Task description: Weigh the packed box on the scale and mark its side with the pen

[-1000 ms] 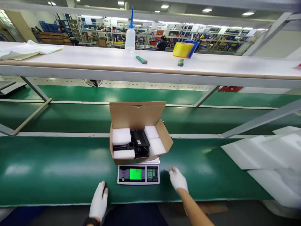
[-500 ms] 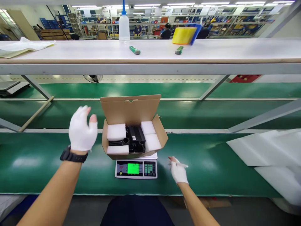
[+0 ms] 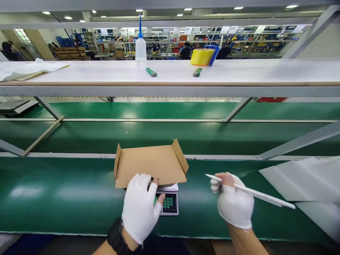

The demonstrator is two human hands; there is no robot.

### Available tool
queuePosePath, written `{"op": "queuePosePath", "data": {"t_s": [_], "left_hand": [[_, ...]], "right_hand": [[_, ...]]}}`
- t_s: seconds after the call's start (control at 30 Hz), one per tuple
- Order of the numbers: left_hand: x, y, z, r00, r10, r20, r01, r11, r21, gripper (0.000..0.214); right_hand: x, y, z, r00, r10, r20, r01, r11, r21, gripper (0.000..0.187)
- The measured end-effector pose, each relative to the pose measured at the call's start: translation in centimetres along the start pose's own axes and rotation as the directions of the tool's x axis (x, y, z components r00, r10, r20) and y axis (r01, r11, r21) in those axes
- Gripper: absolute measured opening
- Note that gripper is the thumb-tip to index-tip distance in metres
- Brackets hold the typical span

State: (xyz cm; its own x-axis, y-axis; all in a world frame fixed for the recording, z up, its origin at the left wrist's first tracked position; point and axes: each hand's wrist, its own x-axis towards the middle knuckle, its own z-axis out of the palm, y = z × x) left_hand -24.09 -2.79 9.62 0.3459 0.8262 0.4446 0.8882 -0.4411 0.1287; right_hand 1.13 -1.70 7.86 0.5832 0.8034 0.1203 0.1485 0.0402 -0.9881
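Note:
A brown cardboard box (image 3: 150, 164) sits on a small weighing scale (image 3: 170, 202) on the green belt, its lid folded down flat over the contents. My left hand (image 3: 140, 207), in a white glove with a black watch at the wrist, rests with spread fingers on the lid's front edge and covers most of the scale's display. My right hand (image 3: 233, 202), also gloved, is closed round a thin white foam sheet (image 3: 255, 193) that sticks out to the right, level with the belt. The box's side flaps stand up at both ends.
A pile of white foam sheets (image 3: 308, 179) lies on the belt at the right. Above, a white shelf (image 3: 170, 76) carries a squeeze bottle (image 3: 140, 44), two green markers (image 3: 151, 72), a yellow tape roll (image 3: 202, 56) and cloth at the left. Slanted metal struts (image 3: 297, 140) cross behind.
The box lid was upright with foam and a black device showing; it is now folded down. My left hand came from beside the box onto the lid. My right hand picked up a foam sheet.

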Motion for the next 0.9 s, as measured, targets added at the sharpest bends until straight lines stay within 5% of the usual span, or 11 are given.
{"op": "queuePosePath", "data": {"t_s": [0.1, 0.2, 0.3, 0.47, 0.9], "left_hand": [[-3.0, 0.8, 3.1, 0.994, -0.069, -0.080, 0.070, 0.998, 0.012, 0.038], [-3.4, 0.8, 5.0, 0.979, -0.088, -0.185, 0.088, 0.996, -0.006, 0.037], [-3.4, 0.4, 5.7, 0.965, -0.066, -0.252, 0.068, 0.998, -0.001, 0.036], [-3.4, 0.3, 6.0, 0.947, -0.073, -0.312, 0.075, 0.997, -0.006, 0.036], [-3.5, 0.2, 6.3, 0.938, -0.060, -0.342, 0.062, 0.998, -0.005, 0.036]], "right_hand": [[-1.0, -2.9, 3.0, 0.935, -0.101, 0.339, 0.112, 0.994, -0.014, 0.045], [-0.7, -3.6, 7.9, 0.733, -0.027, 0.679, 0.121, 0.988, -0.092, 0.040], [0.3, -2.7, 12.7, 0.608, 0.095, 0.788, 0.115, 0.972, -0.206, 0.036], [1.1, -1.2, 16.1, 0.625, 0.140, 0.768, 0.191, 0.927, -0.324, 0.035], [0.5, -0.1, 16.1, 0.701, 0.091, 0.707, 0.243, 0.902, -0.357, 0.038]]}}
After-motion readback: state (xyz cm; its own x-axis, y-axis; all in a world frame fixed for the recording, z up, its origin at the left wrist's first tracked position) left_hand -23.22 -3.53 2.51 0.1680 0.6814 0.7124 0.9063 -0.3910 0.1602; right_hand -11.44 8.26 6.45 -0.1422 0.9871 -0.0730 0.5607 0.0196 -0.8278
